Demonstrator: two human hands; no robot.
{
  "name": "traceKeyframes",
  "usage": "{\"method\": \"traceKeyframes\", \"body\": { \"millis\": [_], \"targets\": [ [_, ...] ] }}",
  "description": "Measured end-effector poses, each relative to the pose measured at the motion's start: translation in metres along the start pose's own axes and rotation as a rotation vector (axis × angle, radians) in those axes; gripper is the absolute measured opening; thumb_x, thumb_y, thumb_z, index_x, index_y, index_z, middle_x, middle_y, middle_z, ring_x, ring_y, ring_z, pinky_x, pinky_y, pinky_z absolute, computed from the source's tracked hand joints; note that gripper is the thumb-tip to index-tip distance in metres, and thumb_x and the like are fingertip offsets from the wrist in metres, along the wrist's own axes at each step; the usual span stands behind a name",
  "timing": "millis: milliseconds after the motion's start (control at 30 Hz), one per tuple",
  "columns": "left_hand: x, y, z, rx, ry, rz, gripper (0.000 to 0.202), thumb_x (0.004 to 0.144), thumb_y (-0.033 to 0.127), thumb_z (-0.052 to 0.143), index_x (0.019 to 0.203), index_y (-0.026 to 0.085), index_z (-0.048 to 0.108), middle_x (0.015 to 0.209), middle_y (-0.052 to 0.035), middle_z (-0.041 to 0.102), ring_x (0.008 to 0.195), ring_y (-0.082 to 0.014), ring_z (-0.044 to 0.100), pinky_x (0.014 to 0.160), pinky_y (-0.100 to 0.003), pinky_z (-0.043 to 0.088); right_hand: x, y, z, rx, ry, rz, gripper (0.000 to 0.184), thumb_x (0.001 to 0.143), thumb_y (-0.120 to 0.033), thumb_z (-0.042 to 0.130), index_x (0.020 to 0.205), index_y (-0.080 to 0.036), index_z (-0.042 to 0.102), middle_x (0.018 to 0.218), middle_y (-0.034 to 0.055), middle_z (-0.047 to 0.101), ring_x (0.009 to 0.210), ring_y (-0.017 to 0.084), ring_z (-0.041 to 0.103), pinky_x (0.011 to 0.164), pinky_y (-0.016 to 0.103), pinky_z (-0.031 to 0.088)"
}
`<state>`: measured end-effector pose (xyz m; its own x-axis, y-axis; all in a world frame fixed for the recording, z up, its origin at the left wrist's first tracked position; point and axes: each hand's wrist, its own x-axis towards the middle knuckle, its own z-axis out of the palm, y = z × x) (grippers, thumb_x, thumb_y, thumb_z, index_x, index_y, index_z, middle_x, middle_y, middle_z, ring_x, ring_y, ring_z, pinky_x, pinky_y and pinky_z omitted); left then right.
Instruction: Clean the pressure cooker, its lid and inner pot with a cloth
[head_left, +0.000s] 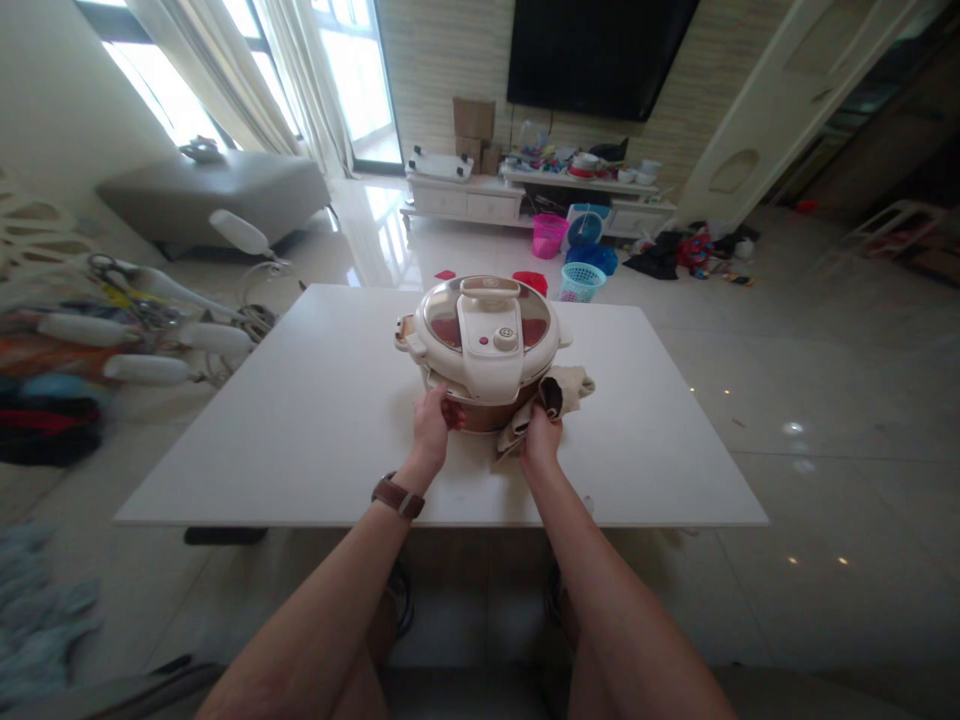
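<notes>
A cream and brown electric pressure cooker (491, 375) stands on the white table (285, 430), its lid on and its control panel facing me. My left hand (433, 425) is at the cooker's near left side, with the thumb up by the rim and the fingers curled against the body. In my right hand (541, 437) is a bunched beige and dark brown cloth (574, 388), held against the cooker's near right side. Part of the cloth hangs down below that hand. The cooker hides the fingertips of my left hand in part.
Beyond the table, a pink basket (550, 236), a light blue basket (582, 281) and blue plastic bags (592, 259) are on the floor. A white low cabinet (465, 203) runs along the wall. At left stands a white multi-armed lamp (217, 338).
</notes>
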<state>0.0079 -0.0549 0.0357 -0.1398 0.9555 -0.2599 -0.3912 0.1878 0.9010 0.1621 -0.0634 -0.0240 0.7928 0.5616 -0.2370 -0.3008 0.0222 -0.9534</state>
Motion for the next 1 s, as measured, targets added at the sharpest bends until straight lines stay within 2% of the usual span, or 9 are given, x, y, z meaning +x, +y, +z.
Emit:
{"method": "traceKeyframes", "body": {
  "millis": [233, 533, 767, 1000],
  "targets": [
    [-0.0012, 0.0012, 0.0005, 0.008, 0.0, -0.005, 0.039, 0.08, 0.057, 0.067, 0.071, 0.021, 0.054, 0.048, 0.0021, 0.058, 0.041, -0.013, 0.054, 0.041, -0.022, 0.04, -0.0001, -0.0005, -0.0006, -0.02, 0.005, 0.013, 0.029, 0.072, -0.036, 0.068, 0.096, -0.02, 0.073, 0.099, 0.0056, 0.08, 0.093, 0.024, 0.071, 0.075, 0.031, 0.056],
    [0.0004, -0.0013, -0.0004, 0.017, -0.004, 0.004, 0.04, 0.079, 0.058, 0.067, 0.069, 0.021, 0.054, 0.049, 0.0012, 0.058, 0.042, -0.0131, 0.054, 0.041, -0.023, 0.04, 0.002, 0.0029, -0.0003, -0.034, -0.01, -0.028, 0.021, 0.074, -0.033, 0.065, 0.091, -0.02, 0.069, 0.087, 0.0028, 0.077, 0.084, 0.02, 0.071, 0.067, 0.027, 0.054],
    [0.0004, -0.0013, -0.0007, 0.012, -0.01, 0.004, 0.038, 0.08, 0.057, 0.066, 0.068, 0.022, 0.054, 0.05, 0.0009, 0.058, 0.043, -0.0131, 0.053, 0.042, -0.023, 0.04, 0.0017, 0.0033, -0.0006, -0.038, -0.002, -0.012, 0.023, 0.075, -0.033, 0.066, 0.093, -0.02, 0.072, 0.091, 0.0041, 0.079, 0.088, 0.022, 0.071, 0.07, 0.029, 0.055],
    [0.0004, -0.0024, -0.0012, 0.003, -0.012, 0.005, 0.044, 0.077, 0.062, 0.07, 0.071, 0.022, 0.054, 0.049, 0.0019, 0.057, 0.043, -0.0132, 0.055, 0.042, -0.022, 0.039, 0.0001, -0.0001, -0.0005, -0.031, 0.002, 0.009, 0.023, 0.075, -0.032, 0.067, 0.094, -0.019, 0.073, 0.092, 0.0032, 0.079, 0.087, 0.02, 0.071, 0.072, 0.027, 0.054]
  ]
}}
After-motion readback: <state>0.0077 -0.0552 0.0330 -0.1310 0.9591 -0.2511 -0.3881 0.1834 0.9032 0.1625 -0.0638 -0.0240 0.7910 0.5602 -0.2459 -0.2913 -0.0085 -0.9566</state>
